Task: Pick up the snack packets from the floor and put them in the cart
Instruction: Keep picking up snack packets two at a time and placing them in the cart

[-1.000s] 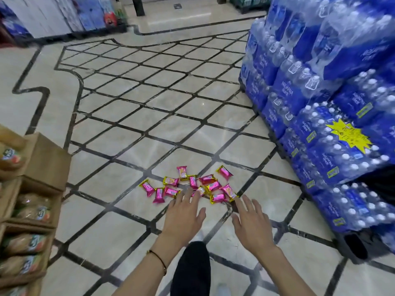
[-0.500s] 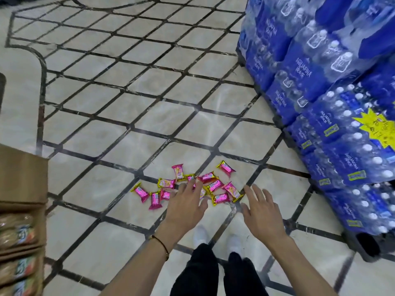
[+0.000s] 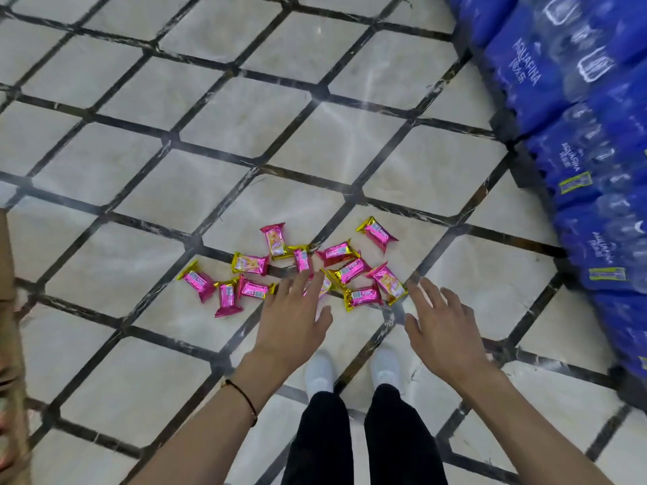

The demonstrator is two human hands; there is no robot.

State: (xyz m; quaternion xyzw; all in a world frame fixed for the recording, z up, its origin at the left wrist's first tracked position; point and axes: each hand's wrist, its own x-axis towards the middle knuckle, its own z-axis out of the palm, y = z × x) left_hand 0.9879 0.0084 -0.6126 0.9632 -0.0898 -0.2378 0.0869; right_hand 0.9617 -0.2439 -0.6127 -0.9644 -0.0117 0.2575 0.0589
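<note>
Snack packets point(image 3: 308, 271): we count twelve small pink-and-gold foil packets. All lie on the floor in one loose cluster, just ahead of our hands.
Cluster layout: three packets sit on the left side and one sits apart at the far right point(image 3: 377, 233). The rest are bunched in the middle, some overlapping. One is partly hidden behind our left fingers.
Left hand point(image 3: 292, 320): it is palm down with fingers straight and spread apart, holding nothing. Its fingertips point(image 3: 317, 280) overlap the middle of the cluster in view. We cannot tell whether they touch a packet.
Right hand point(image 3: 437, 323): it is palm down with fingers spread and slightly bent, holding nothing. Its fingertips are just beside the nearest right-hand packets but apart from them.
Bracelet point(image 3: 245, 400): we see one thin dark band on our left wrist.
Shoes point(image 3: 319, 371): two white shoes show below two black trouser legs point(image 3: 325, 439). They stand between our forearms, near the packets.
Floor point(image 3: 140, 190): it is pale glossy tile crossed by dark lines in a diamond pattern.
Water bottle packs point(image 3: 525, 75): blue shrink-wrapped packs are stacked in several layers along the right edge, well apart from the snacks. They are too blurred for us to count.
Cardboard display point(image 3: 8, 309): one brown edge shows at the far left, and its contents are blurred.
</note>
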